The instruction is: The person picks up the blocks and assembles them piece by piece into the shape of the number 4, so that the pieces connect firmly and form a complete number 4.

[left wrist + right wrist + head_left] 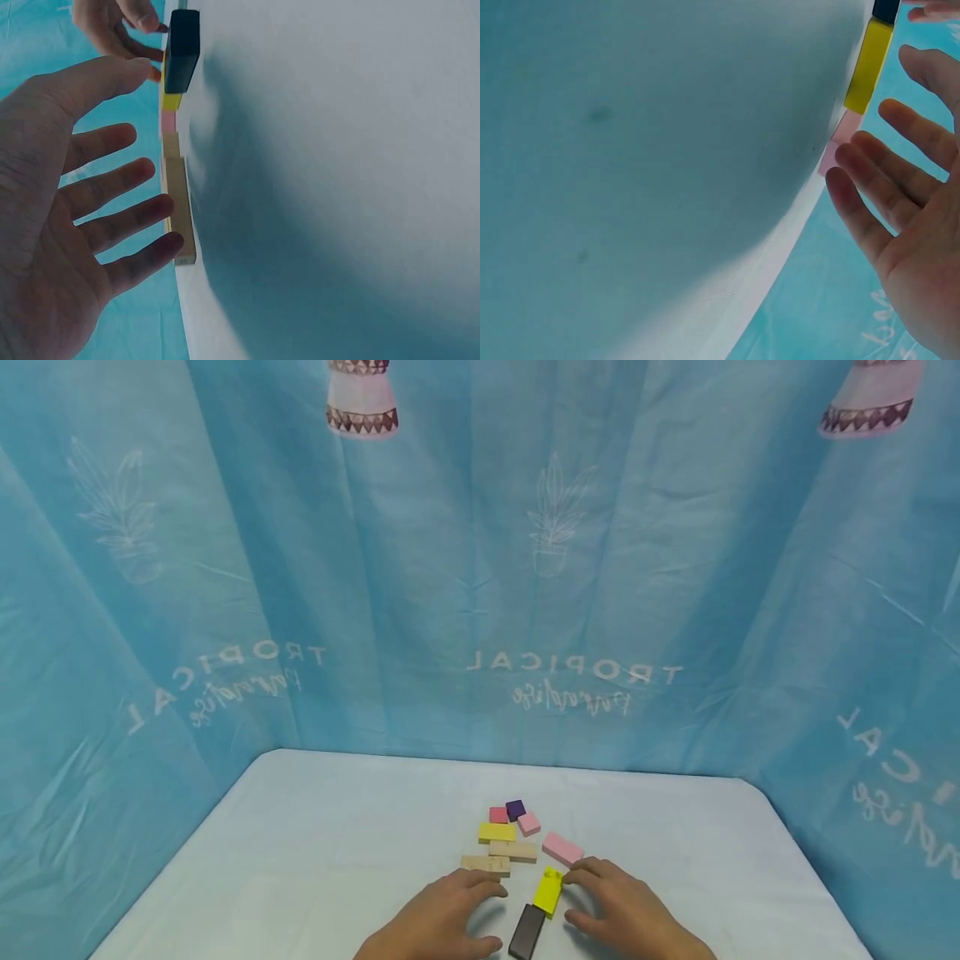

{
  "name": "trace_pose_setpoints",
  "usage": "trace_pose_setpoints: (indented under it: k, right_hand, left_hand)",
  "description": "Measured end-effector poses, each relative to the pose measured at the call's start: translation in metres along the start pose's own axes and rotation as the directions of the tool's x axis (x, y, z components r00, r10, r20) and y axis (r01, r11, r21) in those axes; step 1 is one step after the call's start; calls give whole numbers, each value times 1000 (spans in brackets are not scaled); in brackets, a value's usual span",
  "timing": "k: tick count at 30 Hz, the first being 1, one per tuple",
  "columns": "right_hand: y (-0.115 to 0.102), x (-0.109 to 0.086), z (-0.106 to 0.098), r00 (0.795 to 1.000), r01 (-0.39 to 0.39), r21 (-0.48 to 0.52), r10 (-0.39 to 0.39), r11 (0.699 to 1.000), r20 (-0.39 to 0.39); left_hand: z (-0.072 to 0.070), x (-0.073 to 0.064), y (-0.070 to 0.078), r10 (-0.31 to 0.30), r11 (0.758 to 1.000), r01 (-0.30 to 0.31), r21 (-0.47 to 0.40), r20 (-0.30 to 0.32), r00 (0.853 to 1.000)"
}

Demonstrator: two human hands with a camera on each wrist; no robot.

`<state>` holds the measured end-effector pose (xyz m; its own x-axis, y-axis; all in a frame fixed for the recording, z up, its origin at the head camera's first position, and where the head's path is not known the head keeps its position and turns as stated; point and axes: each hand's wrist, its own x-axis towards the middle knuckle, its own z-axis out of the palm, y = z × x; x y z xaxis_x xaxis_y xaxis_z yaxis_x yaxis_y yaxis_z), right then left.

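Note:
On the white table, a dark block (527,932) lies end to end with a bright yellow block (548,892), both slanting away to the right. My left hand (450,914) hovers left of the dark block, fingers spread and holding nothing; the left wrist view shows its bare palm (52,247). Just right of the yellow block is my right hand (622,906). Its fingers are loosely extended with nothing in them, as the right wrist view (919,202) confirms; whether a fingertip touches the yellow block I cannot tell. A pink block (562,849) lies beyond that hand's fingertips.
Two light wooden blocks (513,852) and a flat yellow block (497,833) lie beyond my left fingers. Farther back sit small red (498,815), purple (515,810) and pink (528,823) pieces. A blue printed curtain (420,610) surrounds the table (337,827) on the visible sides.

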<state>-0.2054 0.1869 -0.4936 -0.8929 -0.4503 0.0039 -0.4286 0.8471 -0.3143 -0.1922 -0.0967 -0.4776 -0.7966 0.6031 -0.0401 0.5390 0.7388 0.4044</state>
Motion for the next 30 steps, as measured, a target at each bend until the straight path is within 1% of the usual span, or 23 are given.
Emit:
trace_pose_setpoints:
  k: [3, 7, 10, 14, 17, 21, 23, 26, 30]
  right_hand:
    - [-1, 1, 1, 1000, -3, 4, 3, 1000, 13]
    - [-4, 3, 1, 999, -5, 9, 5, 1000, 33]
    - [-6, 6, 0, 999, 8, -1, -8, 1000, 41]
    - [-9, 9, 1, 998, 27, -18, -26, 999, 51]
    - [-10, 10, 3, 998, 18, -36, -16, 999, 57]
    - [-12, 12, 5, 997, -16, -34, 19, 999, 75]
    - [-14, 12, 6, 996, -27, -21, 28, 999, 84]
    - [-16, 13, 6, 995, -34, -17, 35, 999, 92]
    - [-17, 11, 5, 996, -43, -53, 47, 998, 82]
  left_hand:
    - [3, 4, 3, 37, 999, -37, 5, 9, 999]
    - [6, 7, 4, 59, 998, -59, 1, 34, 998]
    - [8, 9, 4, 77, 997, -77, 8, 48, 996]
    - [10, 12, 3, 77, 996, -80, 33, 76, 994]
    - [13, 14, 3, 108, 992, -114, 54, 88, 990]
    - [16, 16, 1, 173, 981, -180, 74, 92, 981]
    - [17, 16, 1, 185, 978, -192, 83, 89, 979]
    - [17, 15, 2, 183, 978, -190, 86, 84, 979]
    - [17, 16, 5, 167, 982, -173, 79, 75, 983]
